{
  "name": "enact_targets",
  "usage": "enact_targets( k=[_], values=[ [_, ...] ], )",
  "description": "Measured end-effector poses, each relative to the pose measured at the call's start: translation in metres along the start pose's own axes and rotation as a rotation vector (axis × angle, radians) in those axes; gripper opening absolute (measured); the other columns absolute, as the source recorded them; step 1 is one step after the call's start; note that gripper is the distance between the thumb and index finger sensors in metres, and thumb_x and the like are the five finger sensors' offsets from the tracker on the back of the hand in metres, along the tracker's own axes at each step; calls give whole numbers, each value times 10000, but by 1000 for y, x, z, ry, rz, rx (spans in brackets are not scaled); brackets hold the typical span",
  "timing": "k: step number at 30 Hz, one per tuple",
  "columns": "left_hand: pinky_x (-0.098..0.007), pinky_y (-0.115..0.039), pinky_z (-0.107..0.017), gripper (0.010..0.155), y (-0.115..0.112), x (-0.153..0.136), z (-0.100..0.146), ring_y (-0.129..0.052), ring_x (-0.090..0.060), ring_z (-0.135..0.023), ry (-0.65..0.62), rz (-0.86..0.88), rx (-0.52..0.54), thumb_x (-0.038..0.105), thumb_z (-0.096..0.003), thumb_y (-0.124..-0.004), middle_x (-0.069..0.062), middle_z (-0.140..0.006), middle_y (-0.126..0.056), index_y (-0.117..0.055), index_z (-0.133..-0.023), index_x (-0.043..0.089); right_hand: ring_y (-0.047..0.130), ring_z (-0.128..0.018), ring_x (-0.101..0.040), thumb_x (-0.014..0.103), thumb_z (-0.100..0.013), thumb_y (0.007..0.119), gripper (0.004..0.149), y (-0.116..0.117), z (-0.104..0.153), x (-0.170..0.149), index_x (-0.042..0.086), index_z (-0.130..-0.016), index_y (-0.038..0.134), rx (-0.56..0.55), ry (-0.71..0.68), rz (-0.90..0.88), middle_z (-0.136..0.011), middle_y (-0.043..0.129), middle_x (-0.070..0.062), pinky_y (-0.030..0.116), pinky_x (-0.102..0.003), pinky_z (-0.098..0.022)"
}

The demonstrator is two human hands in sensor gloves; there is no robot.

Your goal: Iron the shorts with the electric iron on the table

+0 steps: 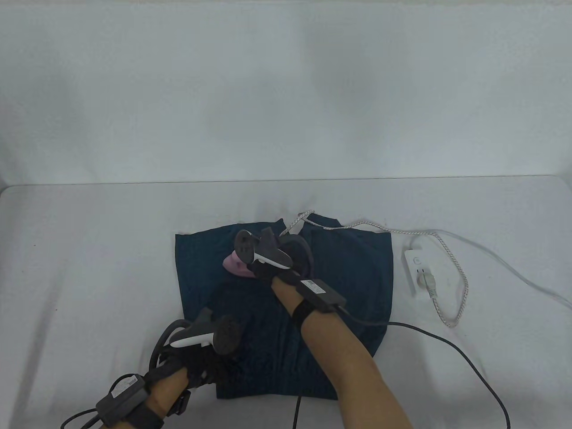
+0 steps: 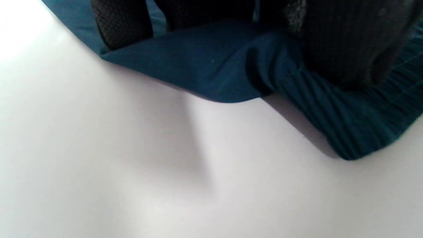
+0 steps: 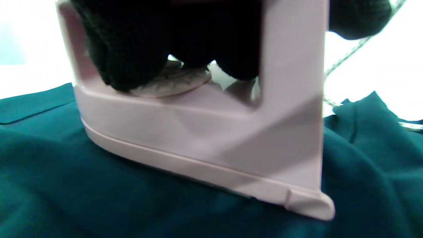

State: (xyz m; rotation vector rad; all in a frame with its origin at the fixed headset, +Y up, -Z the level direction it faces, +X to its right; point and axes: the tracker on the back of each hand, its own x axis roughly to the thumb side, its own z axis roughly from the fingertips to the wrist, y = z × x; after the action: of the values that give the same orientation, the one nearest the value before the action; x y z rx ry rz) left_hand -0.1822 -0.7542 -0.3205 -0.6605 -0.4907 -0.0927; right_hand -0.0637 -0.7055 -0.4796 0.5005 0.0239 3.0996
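Seeing table (image 1: 89, 250): bare white room around our shorts on every side.
Shorts (image 1: 357, 268): flat, mid-table, near edge.
Right hand (image 1: 268, 259): wrapped round iron (image 1: 237, 264) handle, soleplate on shorts.
Left hand (image 1: 201, 357): pressing the waistband corner.

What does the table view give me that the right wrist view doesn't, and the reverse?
Only the table view shows the left hand resting on the shorts' near corner, the power strip and the braided cord plugged into it. Only the right wrist view shows the iron's soleplate lying on the fabric and the fingers wrapped around its handle. Both show the right hand, the pink iron and the teal shorts.
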Motion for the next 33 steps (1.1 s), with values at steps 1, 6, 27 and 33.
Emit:
enact_targets(
  k=[1,6,27,33],
  values=[
    [-562,-643,-709,698,0,0,0,-770,-209,-843,0,-1,0,565,-401,-868,45,-1060,-572,-573,-1015,415,955,-558,-119,449,-402,928,537,0,-1,4,419,-898,727,0,-7,-1,-699,887,144,798,-555,-439],
    [-563,-642,-709,697,0,0,0,-768,-210,-845,-2,2,-1,564,-402,-867,46,-1061,-570,-572,-1016,415,956,-560,-116,454,-405,927,545,0,-6,31,418,-908,720,19,-71,-7,-703,886,147,799,-552,-439],
    [-562,-641,-710,698,0,-1,0,-768,-209,-845,-2,3,-1,565,-403,-866,46,-1061,-569,-569,-1017,416,966,-556,-107,466,-406,924,563,0,-4,44,412,-925,714,85,-139,-30,-708,891,144,814,-543,-423],
    [-560,-644,-709,698,0,0,1,-768,-206,-845,1,2,-1,565,-402,-866,47,-1061,-569,-569,-1016,417,967,-556,-108,468,-407,923,565,-1,5,13,411,-928,712,103,-103,-21,-709,891,145,816,-543,-424]
  ],
)
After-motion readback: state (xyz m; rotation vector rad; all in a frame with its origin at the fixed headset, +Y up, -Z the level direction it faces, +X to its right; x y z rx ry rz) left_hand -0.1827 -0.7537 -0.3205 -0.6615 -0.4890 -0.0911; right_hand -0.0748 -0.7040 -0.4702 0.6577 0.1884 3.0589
